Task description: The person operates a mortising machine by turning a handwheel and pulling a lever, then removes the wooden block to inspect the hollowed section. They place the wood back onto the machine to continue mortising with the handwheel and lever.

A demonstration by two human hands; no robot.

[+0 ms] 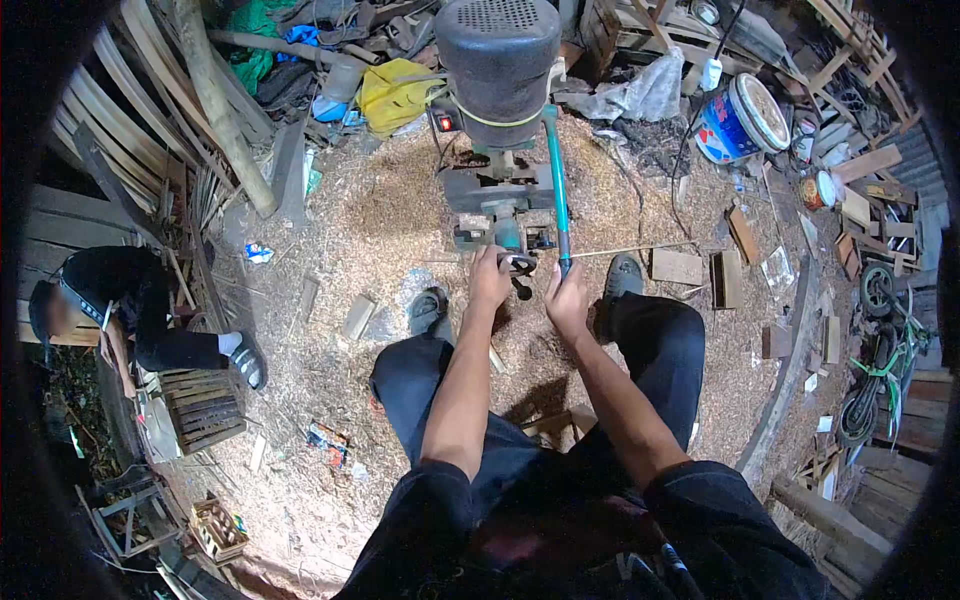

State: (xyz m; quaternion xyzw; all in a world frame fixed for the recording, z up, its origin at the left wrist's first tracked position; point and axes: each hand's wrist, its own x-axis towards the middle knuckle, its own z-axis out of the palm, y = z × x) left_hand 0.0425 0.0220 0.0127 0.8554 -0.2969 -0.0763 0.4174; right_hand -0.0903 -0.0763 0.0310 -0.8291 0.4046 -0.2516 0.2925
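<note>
The person is sitting over a motor-driven machine (500, 200) on the sawdust floor (340, 230). The right hand (567, 300) is gripping the lower end of the teal lever (556, 190), and the left hand (490, 280) is pinching a small dark piece (518, 265) at the machine's front. I'd be pulling that lever slow and steady, with the left fingers well clear. Both forearms are reaching forward between the knees, wrists near each other.

Arms (455, 390) extended; left hand (489, 281), right hand (566, 301) clenched.
</note>
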